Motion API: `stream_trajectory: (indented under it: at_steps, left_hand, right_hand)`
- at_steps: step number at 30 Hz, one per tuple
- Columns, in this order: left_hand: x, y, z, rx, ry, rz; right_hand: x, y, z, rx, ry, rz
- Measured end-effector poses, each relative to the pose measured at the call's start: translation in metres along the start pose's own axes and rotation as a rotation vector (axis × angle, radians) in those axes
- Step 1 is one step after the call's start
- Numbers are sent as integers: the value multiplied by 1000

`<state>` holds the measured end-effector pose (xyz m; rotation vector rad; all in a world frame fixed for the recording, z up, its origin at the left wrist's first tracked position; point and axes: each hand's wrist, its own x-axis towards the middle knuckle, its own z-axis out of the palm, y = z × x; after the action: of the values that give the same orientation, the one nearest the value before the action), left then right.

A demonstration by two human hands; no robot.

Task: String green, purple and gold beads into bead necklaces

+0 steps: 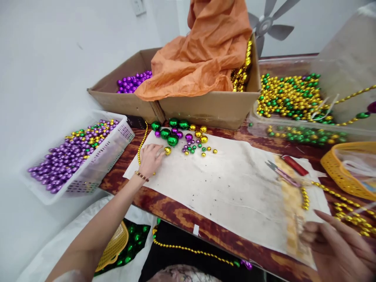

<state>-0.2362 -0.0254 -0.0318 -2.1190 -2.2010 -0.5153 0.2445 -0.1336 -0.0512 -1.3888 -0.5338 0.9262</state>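
Note:
My left hand [150, 158] rests on the white cloth [217, 188], fingers bent and slightly apart, their tips beside a gold bead [167, 150]. Whether the fingertips touch anything is hard to see. A gold bead string [142, 143] runs down to that hand and partly behind it. Just beyond lie loose large green beads [172, 140], purple beads [188, 137] and smaller mixed beads [193, 149]. At the lower right, my right hand [337, 244] is blurred, with fingertips curled together; anything between them cannot be made out. Gold bead strands [352, 219] lie behind it.
Scissors [283, 174] and a red-handled tool [294, 165] lie on the cloth's right. Around it stand a white basket [113, 150], a cardboard box [202, 107], a clear bin [252, 121] and a yellow basket [331, 168]. Another bead string [194, 247] hangs across my lap.

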Motion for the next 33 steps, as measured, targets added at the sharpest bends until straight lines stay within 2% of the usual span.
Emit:
stream_trajectory:
  at_steps: [3,6,12,15,18,20,23,27,33]
  left_hand:
    - [36,30,9,178,-9,-108]
    - [55,50,18,273,13,-176]
    - [63,57,28,228,1,-221]
    - [53,58,28,-15,119,-142]
    - [30,69,26,-467,244,55]
    - [10,83,25,-740,266,151]
    - [-19,109,23,-1007,203,215]
    - [-41,134,16,-1130,108,250]
    - [-47,143,6,-1100,88,253]
  right_hand:
    - [-13,-1,26,-15,-92,70]
    - [-17,9,31,-34,-153,85]
    - [-23,28,26,-101,-273,63]
    - [-28,27,34,-170,-374,21]
    - [-36,24,50,-182,-444,-11]
    - [-44,25,63,-167,-486,-8]
    - [-55,28,81,-122,-552,6]
    - [-68,34,96,-79,-593,-19]
    - [-82,42,103,-82,-648,-39]
